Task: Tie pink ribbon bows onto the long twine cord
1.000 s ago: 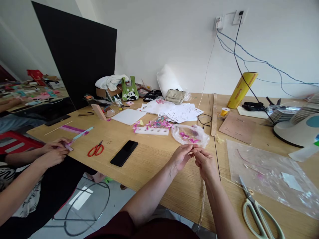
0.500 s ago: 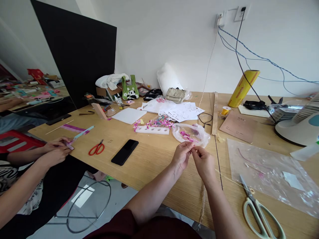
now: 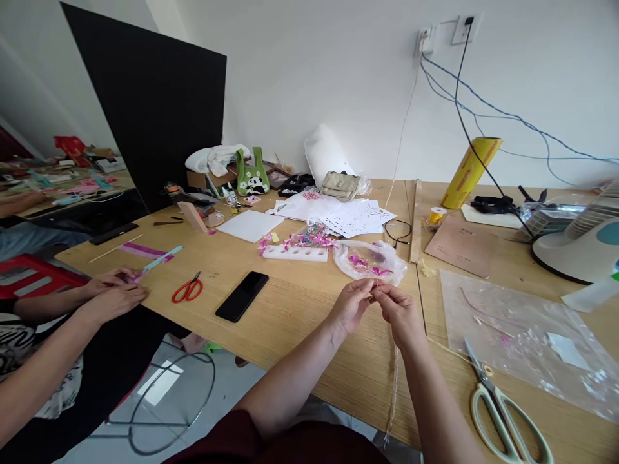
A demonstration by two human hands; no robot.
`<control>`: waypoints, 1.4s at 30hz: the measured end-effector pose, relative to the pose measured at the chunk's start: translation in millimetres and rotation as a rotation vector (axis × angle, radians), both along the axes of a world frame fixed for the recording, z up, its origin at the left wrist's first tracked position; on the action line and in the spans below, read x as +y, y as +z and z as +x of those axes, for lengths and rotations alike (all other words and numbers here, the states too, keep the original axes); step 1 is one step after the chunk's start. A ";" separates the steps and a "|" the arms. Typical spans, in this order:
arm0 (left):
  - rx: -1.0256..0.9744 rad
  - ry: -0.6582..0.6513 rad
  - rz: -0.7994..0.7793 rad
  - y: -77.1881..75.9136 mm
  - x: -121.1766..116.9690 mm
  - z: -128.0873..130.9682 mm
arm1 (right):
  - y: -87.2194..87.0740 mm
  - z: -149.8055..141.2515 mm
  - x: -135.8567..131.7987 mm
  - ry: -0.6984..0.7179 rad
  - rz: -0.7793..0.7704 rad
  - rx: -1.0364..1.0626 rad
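Note:
My left hand [image 3: 355, 304] and my right hand [image 3: 397, 312] meet above the table, thumbs and fingertips pinched close together. What they pinch is too small to make out; a thin strand seems to show at the fingertips. Just behind them lies a clear plastic bag [image 3: 340, 263] with pink petal-like pieces [image 3: 360, 262] on it. A twisted pale cord [image 3: 393, 393] runs beneath my right wrist and hangs over the table's front edge. To the right of my right forearm rest large scissors [image 3: 493, 386] with pale green handles, blades partly spread.
On the left, a co-worker's hands [image 3: 113, 290] handle purple strips. Red-handled scissors [image 3: 187, 289], a black phone [image 3: 242, 296] and a white foam block with holes [image 3: 296, 253] lie on the table [image 3: 290, 309]. A plastic sheet [image 3: 512, 322], a yellow roll [image 3: 471, 173] and a fan [image 3: 580, 238] stand or lie right.
My fingertips have shifted slightly, the right hand turning a little while both stay pinched together. More pink shows behind my fingers. The co-worker's nearer hand has moved slightly right.

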State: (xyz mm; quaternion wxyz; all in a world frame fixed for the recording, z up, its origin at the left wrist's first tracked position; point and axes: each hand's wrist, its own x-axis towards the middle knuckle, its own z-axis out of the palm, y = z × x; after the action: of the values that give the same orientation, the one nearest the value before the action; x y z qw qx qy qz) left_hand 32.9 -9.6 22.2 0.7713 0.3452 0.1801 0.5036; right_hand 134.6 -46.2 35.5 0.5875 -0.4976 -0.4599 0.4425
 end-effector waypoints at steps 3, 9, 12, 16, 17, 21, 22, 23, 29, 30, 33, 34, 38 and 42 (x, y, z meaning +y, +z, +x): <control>0.030 0.008 0.067 1.9 1.1 -1.0 | 1.0 -1.7 -0.9 0.036 -0.028 0.055; 0.006 0.031 -0.019 1.4 6.6 -0.3 | -4.8 -2.9 2.7 -0.026 0.014 -0.153; -0.007 0.077 -0.045 2.0 7.7 0.0 | -4.9 -4.1 2.3 -0.143 0.070 -0.476; 0.000 0.133 -0.063 3.3 7.3 2.3 | -2.1 -7.8 -0.5 -0.223 0.124 -0.706; -0.008 0.140 -0.067 3.4 6.9 3.0 | -1.9 -8.4 -0.9 -0.226 0.140 -0.705; -0.046 0.069 -0.065 3.0 4.7 3.6 | -3.3 -6.2 -0.1 -0.166 0.126 -0.481; -0.052 0.037 -0.064 2.8 3.9 3.0 | -3.6 -4.7 0.2 -0.137 0.113 -0.392; -0.056 0.009 -0.064 2.4 3.0 2.2 | -3.7 -3.1 0.3 -0.109 0.100 -0.308; 0.020 -0.009 0.014 2.0 -1.1 -1.7 | -3.7 1.9 -1.2 -0.041 0.017 -0.075; 0.040 -0.003 0.036 2.4 -1.2 -1.7 | -3.9 1.4 -1.3 -0.032 0.013 -0.056; 0.074 0.033 0.046 3.9 0.3 -0.9 | -5.2 -0.4 -0.8 -0.011 0.009 -0.034; 0.078 0.046 0.035 4.2 1.1 -0.5 | -6.0 -0.9 -0.4 -0.011 0.009 -0.048; 0.090 0.110 0.026 3.8 3.8 1.1 | -8.8 -1.7 0.6 -0.096 0.054 -0.275; 0.111 0.188 0.032 1.7 5.3 4.0 | -7.6 -4.9 -2.0 -0.213 0.121 -0.625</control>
State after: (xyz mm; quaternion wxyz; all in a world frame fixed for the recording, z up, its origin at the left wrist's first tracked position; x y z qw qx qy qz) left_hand 36.8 -4.2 23.9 0.7038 0.3665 0.2459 0.5566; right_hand 129.8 -48.2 27.9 0.4896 -0.6186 -0.5886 0.1764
